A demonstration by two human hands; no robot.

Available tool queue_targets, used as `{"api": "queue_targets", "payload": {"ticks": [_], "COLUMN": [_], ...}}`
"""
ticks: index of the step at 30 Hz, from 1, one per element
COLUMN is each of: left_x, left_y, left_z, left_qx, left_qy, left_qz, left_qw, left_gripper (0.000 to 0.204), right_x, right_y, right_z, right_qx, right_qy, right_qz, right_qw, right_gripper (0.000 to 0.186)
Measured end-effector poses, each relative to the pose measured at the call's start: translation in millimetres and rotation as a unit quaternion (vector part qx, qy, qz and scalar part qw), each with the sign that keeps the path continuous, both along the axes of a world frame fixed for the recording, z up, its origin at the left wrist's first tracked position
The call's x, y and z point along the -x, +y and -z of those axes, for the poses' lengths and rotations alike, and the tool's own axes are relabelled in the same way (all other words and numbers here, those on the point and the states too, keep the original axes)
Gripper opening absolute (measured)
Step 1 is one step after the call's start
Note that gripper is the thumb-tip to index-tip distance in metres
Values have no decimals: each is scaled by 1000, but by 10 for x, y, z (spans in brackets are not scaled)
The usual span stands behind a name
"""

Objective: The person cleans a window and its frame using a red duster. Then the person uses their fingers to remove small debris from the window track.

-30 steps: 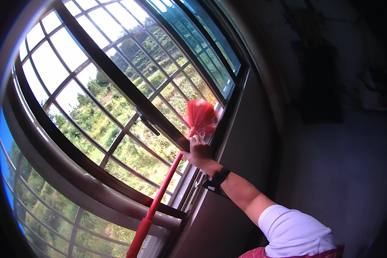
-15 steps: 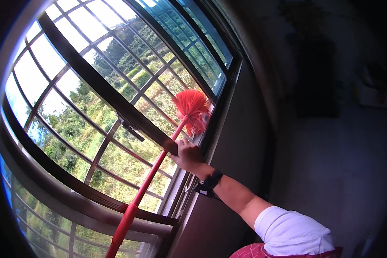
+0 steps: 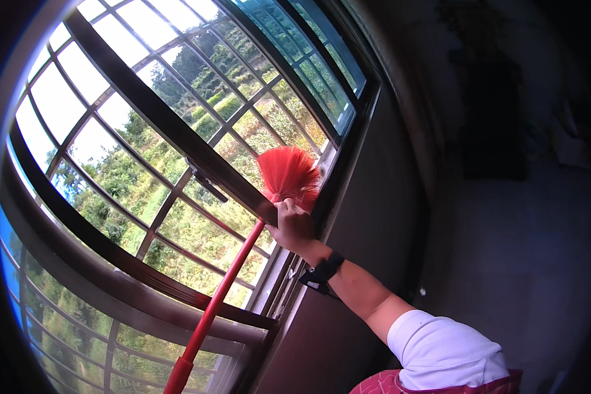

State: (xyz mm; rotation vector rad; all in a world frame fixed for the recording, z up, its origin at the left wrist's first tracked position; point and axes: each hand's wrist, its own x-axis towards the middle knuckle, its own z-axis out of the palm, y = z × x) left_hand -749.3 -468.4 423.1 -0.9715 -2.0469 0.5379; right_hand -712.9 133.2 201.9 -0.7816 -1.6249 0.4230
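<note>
My right hand (image 3: 293, 225) is closed around the lower end of the sliding window's dark sash frame (image 3: 177, 141), with a black strap on the wrist. Just beyond it, a red broom head (image 3: 287, 172) with fanned bristles stands at the window sill, close to the window bars. Its red pole (image 3: 224, 289) slants down to the lower left, passing by the sash end near my fingers. A thicker sleeve on the pole shows at the lower edge. The pole's lower end is out of view, and so is my left hand.
Metal security bars (image 3: 157, 223) stand outside the window, with a green hillside behind. A latch (image 3: 207, 182) sits on the sash. Tinted glass (image 3: 315, 79) fills the upper right of the window. The sill track (image 3: 282, 289) runs below, beside a dark wall (image 3: 354, 217).
The broom has slid back along its pole toward the lower left, so its head is now right by my right hand. That hand keeps its hold on the sash. The view has shifted slightly.
</note>
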Motion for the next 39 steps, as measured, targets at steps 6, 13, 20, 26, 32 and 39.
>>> {"api": "queue_targets", "payload": {"ticks": [6,13,20,26,32,39], "left_x": [336,-90,-261,-51,-214,168], "left_y": [672,488,-745,-133,529,637], "left_z": [29,674,577,651,893,1537], "left_qx": [35,-3,-116,-80,-129,-153], "left_qy": [20,6,-128,-230,-416,-641], "left_qz": [-20,-100,-174,-88,-87,-49], "left_qw": [999,995,970,966,896,751], "left_gripper": [22,30,28,29,29,25], "right_x": [-5,-49,-56,14,33,35], "right_y": [-136,-102,-127,-119,-34,-16], "right_z": [-21,-38,-31,0,-9,-78], "right_qx": [12,26,10,6,20,53], "right_qy": [8,-9,-23,-7,-19,-30], "right_qz": [-26,-1,4,18,31,29], "right_qw": [1000,1000,1000,1000,999,998], "right_gripper": [51,48,47,49,52,54]}}
